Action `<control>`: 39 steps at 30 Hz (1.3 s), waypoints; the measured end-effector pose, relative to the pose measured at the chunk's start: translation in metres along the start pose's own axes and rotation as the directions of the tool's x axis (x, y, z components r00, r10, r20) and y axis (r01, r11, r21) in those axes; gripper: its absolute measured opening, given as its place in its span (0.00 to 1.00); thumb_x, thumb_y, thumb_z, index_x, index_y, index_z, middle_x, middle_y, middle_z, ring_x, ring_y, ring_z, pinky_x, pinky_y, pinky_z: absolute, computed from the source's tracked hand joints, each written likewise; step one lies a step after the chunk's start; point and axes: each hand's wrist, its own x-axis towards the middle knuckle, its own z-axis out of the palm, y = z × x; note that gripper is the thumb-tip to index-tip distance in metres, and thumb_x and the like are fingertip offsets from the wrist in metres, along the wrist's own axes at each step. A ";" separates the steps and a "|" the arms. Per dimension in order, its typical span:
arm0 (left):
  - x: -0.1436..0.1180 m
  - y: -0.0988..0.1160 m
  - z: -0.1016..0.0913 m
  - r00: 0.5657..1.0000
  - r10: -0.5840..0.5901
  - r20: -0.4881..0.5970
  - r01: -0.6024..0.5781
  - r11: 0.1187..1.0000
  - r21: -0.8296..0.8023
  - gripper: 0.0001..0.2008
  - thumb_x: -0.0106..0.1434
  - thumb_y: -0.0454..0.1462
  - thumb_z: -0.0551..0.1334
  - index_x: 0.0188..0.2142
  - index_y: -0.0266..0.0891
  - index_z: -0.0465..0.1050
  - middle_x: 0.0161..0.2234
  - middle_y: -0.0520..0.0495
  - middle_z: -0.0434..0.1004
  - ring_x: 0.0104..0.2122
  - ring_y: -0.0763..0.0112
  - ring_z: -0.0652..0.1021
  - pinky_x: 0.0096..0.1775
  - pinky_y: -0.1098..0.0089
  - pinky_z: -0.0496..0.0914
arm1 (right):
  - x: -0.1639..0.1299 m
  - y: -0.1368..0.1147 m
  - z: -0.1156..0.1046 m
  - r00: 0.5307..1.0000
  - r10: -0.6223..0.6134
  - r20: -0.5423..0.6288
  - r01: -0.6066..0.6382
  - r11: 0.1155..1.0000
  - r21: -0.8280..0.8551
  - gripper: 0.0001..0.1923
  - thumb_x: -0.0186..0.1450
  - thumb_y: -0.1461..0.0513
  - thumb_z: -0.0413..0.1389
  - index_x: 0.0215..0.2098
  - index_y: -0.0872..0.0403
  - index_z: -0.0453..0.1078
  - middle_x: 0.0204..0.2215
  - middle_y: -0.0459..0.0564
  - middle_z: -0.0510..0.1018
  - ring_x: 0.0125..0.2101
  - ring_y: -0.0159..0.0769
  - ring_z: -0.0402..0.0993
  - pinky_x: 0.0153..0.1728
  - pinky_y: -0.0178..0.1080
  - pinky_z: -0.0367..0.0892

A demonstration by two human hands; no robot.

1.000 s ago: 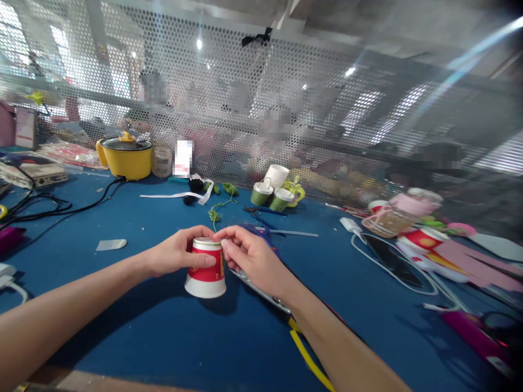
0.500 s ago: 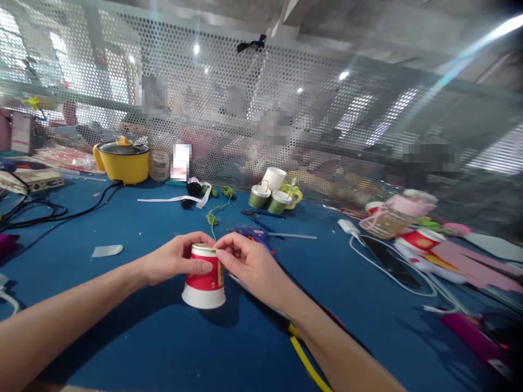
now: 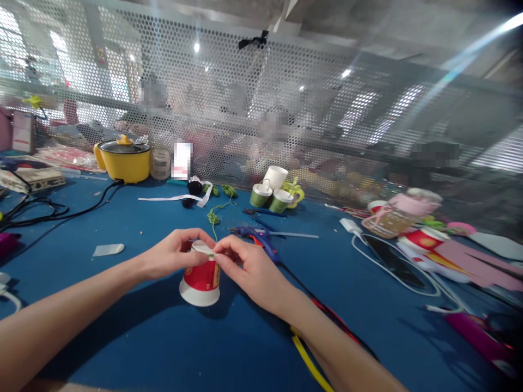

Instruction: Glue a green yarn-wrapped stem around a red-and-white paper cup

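Note:
A red and white paper cup point(image 3: 202, 276) is upside down above the blue table, its wide white rim at the bottom. My left hand point(image 3: 174, 253) is closed around the cup's upper part, with the thumb across the front and fingers behind. At the edge of the cup's upturned base, my right hand point(image 3: 249, 268) pinches green yarn point(image 3: 213, 219) between thumb and forefinger. The strand runs back over the table from there to a small tangle and a green bundle. Just beyond my right hand lies a blue glue gun point(image 3: 259, 235).
Pliers point(image 3: 261, 212) and two green-wrapped cups point(image 3: 260, 194) stand or lie farther back. A yellow electric pot point(image 3: 125, 161) is back left. At right are a phone point(image 3: 394, 261), white cables and another red cup point(image 3: 425, 239). A perforated metal screen point(image 3: 229, 98) closes off the back.
The cup has tilted and shifted slightly left. My right fingers remain at its top edge, and more of the glue gun shows behind my right hand.

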 end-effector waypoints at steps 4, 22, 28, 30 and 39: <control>0.000 0.003 -0.004 0.999 0.051 0.016 -0.053 0.986 0.159 0.12 0.51 0.33 0.58 0.37 0.35 0.68 0.35 0.48 0.72 0.34 0.69 0.72 0.36 0.70 0.65 | -0.001 0.001 0.000 0.999 -0.045 0.002 0.045 0.997 -0.061 0.05 0.62 0.64 0.47 0.32 0.54 0.64 0.27 0.45 0.71 0.26 0.28 0.66 0.28 0.31 0.60; 0.007 -0.001 -0.012 0.963 0.143 -0.230 -0.119 0.986 0.117 0.16 0.50 0.35 0.59 0.40 0.37 0.62 0.37 0.47 0.70 0.36 0.67 0.71 0.39 0.66 0.65 | -0.011 -0.020 -0.011 0.986 -0.031 0.163 0.069 0.971 -0.230 0.07 0.60 0.64 0.50 0.29 0.55 0.69 0.30 0.47 0.74 0.30 0.30 0.69 0.31 0.32 0.62; 0.009 -0.003 -0.016 0.958 0.161 -0.239 -0.126 0.979 0.159 0.16 0.52 0.35 0.59 0.42 0.38 0.62 0.39 0.46 0.69 0.38 0.67 0.71 0.41 0.65 0.65 | -0.019 -0.029 -0.040 0.990 0.104 -0.096 -0.104 0.995 0.007 0.08 0.60 0.60 0.50 0.28 0.55 0.68 0.20 0.44 0.70 0.15 0.23 0.63 0.17 0.29 0.60; 0.008 -0.004 -0.017 0.958 0.181 -0.223 -0.137 0.970 0.201 0.17 0.52 0.35 0.59 0.42 0.38 0.62 0.40 0.46 0.69 0.38 0.67 0.71 0.40 0.65 0.66 | -0.023 -0.030 -0.057 0.966 0.174 -0.193 -0.138 0.973 0.187 0.10 0.61 0.57 0.49 0.29 0.55 0.66 0.12 0.39 0.63 0.10 0.22 0.56 0.11 0.28 0.54; 0.004 0.005 -0.019 0.940 0.279 -0.195 -0.224 0.938 0.264 0.17 0.53 0.37 0.60 0.44 0.39 0.61 0.41 0.46 0.68 0.40 0.67 0.70 0.41 0.66 0.65 | -0.011 0.048 -0.095 0.774 0.295 -0.561 -0.346 0.938 0.016 0.07 0.53 0.59 0.55 0.26 0.55 0.66 0.20 0.46 0.70 0.18 0.29 0.65 0.20 0.33 0.60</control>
